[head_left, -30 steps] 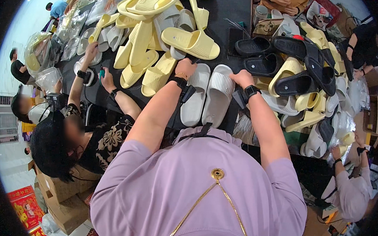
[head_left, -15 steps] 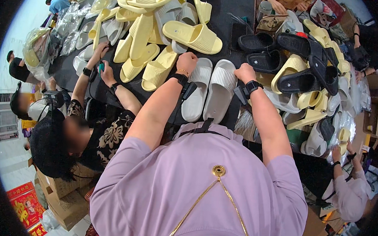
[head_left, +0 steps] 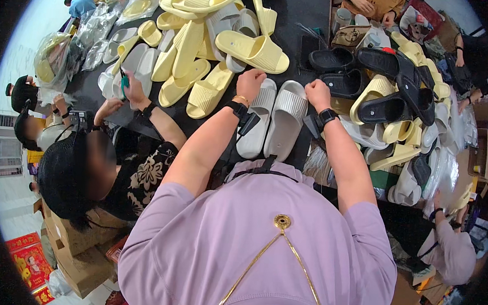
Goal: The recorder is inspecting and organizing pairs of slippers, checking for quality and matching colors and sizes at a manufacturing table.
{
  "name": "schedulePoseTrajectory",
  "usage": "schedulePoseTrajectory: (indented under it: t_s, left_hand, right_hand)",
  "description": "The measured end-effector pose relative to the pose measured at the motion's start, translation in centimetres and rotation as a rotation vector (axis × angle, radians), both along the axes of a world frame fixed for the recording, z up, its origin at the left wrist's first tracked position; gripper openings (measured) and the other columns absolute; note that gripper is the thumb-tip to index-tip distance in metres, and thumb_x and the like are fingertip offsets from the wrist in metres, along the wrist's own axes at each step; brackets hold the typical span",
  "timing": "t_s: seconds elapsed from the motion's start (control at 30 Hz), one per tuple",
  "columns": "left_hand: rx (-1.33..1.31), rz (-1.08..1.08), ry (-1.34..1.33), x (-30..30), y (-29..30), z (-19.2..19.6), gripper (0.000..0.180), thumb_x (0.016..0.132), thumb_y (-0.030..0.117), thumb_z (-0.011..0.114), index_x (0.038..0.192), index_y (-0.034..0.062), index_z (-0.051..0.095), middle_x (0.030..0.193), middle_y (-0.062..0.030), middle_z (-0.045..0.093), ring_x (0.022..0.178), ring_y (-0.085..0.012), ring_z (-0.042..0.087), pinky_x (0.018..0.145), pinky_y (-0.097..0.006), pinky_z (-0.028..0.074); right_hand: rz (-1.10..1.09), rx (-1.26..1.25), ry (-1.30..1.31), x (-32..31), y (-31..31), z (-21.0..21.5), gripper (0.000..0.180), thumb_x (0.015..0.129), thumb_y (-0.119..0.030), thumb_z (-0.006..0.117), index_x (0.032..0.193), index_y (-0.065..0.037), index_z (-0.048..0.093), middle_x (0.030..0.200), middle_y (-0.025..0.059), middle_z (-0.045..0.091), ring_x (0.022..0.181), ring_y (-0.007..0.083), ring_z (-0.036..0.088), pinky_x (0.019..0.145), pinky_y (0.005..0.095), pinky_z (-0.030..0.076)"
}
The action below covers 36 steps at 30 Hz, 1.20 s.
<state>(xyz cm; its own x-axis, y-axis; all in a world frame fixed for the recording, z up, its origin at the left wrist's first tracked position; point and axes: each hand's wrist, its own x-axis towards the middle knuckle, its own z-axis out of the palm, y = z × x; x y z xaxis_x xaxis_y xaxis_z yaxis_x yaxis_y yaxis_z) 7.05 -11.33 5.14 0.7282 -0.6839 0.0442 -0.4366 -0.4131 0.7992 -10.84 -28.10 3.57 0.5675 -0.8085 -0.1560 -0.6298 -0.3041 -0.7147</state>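
Note:
Two light-grey slide sandals lie side by side on the dark table in front of my body, the left slide (head_left: 252, 132) and the right slide (head_left: 285, 125), their ribbed straps facing up. My left hand (head_left: 251, 85) is closed beside the far end of the left slide, over its outer edge. Closed the same way, my right hand (head_left: 317, 94) is at the outer far edge of the right slide. What the fingers of either hand pinch is hidden. Both wrists carry black strapped devices.
Yellow slides (head_left: 252, 50) are heaped just beyond my left hand. Black slides (head_left: 386, 107) and more pairs pile up on the right, with thin clear strands (head_left: 317, 163) nearby. A co-worker's hand (head_left: 136, 93) with a green-handled tool works at the left.
My left hand has shifted slightly right, closer to my right hand, which stays nearly in place. At the left, the co-worker's hands have moved, one drawing back toward the table edge.

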Motion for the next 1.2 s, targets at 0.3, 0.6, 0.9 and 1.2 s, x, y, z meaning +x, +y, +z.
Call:
schedulePoseTrajectory:
  t_s: [0.3, 0.6, 0.9, 1.2]
  left_hand:
    - [-0.098, -0.163, 0.198, -3.4, 0.0, 0.1, 0.023, 0.084, 0.012, 0.063, 0.104, 0.0022, 0.071, 0.085, -0.0099, 0.071, 0.075, -0.0158, 0.066, 0.069, -0.029, 0.050]
    - [-0.156, -0.199, 0.223, -3.3, 0.3, -1.2, 0.027, 0.081, 0.006, 0.064, 0.107, -0.0009, 0.067, 0.080, -0.0081, 0.068, 0.073, -0.0160, 0.063, 0.069, -0.028, 0.049]
    - [-0.120, -0.217, 0.266, -3.4, 0.0, -1.6, 0.016, 0.080, 0.003, 0.067, 0.096, -0.0009, 0.066, 0.082, -0.0042, 0.066, 0.075, -0.0114, 0.061, 0.070, -0.026, 0.050]
    - [-0.115, -0.250, 0.232, -3.5, 0.2, -1.4, 0.012, 0.082, 0.007, 0.067, 0.092, -0.0006, 0.068, 0.083, -0.0062, 0.069, 0.075, -0.0124, 0.063, 0.069, -0.026, 0.050]
  right_hand:
    - [-0.001, 0.292, -0.409, 2.4, 4.9, 1.0, 0.019, 0.095, -0.018, 0.050, 0.093, 0.000, 0.054, 0.075, 0.0094, 0.065, 0.057, 0.0127, 0.061, 0.051, 0.0266, 0.048]
    - [0.115, 0.236, -0.412, 1.5, 6.4, -0.3, 0.014, 0.088, -0.007, 0.052, 0.093, 0.001, 0.062, 0.077, 0.0065, 0.066, 0.063, 0.0123, 0.061, 0.060, 0.0271, 0.051]
    - [0.152, 0.002, -0.422, 1.7, 6.8, -1.3, 0.014, 0.087, -0.008, 0.054, 0.092, 0.000, 0.065, 0.074, 0.0078, 0.066, 0.062, 0.0133, 0.061, 0.059, 0.0286, 0.049]
    - [0.133, -0.058, -0.379, 1.7, 7.2, -0.3, 0.015, 0.087, -0.008, 0.055, 0.094, 0.001, 0.064, 0.080, 0.0127, 0.068, 0.069, 0.0209, 0.066, 0.065, 0.0325, 0.051]
